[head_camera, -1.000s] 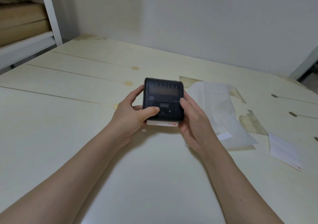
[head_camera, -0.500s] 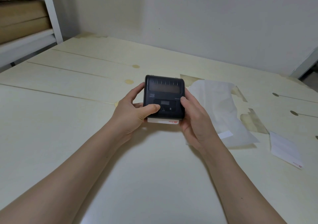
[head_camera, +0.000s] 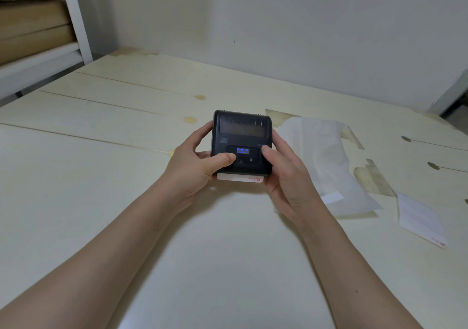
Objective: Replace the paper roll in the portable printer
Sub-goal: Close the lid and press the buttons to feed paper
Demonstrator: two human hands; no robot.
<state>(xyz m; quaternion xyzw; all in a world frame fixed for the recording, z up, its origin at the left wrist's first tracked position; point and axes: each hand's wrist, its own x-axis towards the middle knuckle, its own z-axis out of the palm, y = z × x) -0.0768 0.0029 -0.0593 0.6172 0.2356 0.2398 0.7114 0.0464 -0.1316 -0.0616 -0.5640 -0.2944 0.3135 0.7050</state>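
The small display (head_camera: 242, 150) on your printer (head_camera: 241, 141) now glows blue where it was dark a moment ago. Your left thumb (head_camera: 224, 158) has slid inward onto the control panel, beside the button.

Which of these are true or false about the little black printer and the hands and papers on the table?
1. Both hands hold the portable printer. True: the left hand and the right hand grip its sides.
2. The printer's small screen is dark. False: the screen glows blue.
3. White paper sticks out of the printer's near edge. True: a paper strip with red print shows there.
4. The printer's lid is wide open. False: it is closed.
5. A loose paper slip lies on the table to the right. True.
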